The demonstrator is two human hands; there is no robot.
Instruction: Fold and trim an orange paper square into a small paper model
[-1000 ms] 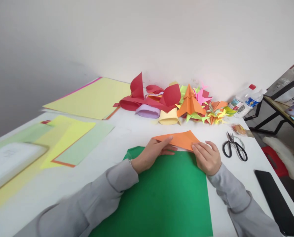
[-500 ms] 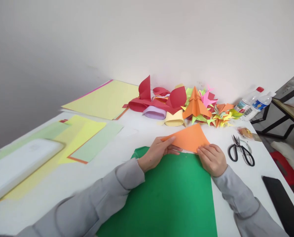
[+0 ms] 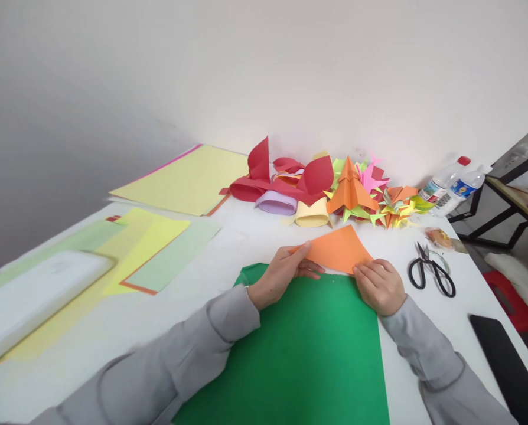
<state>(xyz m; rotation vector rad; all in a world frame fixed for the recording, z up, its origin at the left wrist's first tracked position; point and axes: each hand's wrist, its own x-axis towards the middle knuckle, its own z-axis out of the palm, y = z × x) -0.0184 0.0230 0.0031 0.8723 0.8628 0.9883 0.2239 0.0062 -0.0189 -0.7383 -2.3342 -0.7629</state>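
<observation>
A folded orange paper (image 3: pixel 338 249) is held up just beyond the far edge of a large green sheet (image 3: pixel 299 354) on the white table. My left hand (image 3: pixel 282 273) pinches its left corner, thumb on top. My right hand (image 3: pixel 379 286) grips its right corner with curled fingers. Both grey sleeves lie across the green sheet and the table.
Black scissors (image 3: pixel 431 276) lie right of my right hand, a black phone (image 3: pixel 507 366) nearer the table's right edge. A heap of folded coloured paper shapes (image 3: pixel 326 192) sits by the wall, two plastic bottles (image 3: pixel 450 183) beside it. Yellow and pale green sheets (image 3: pixel 153 254) cover the left.
The orange paper's far flap has lifted from lying nearly flat to standing up between my hands. Both hands stayed on its corners; the view shifted slightly.
</observation>
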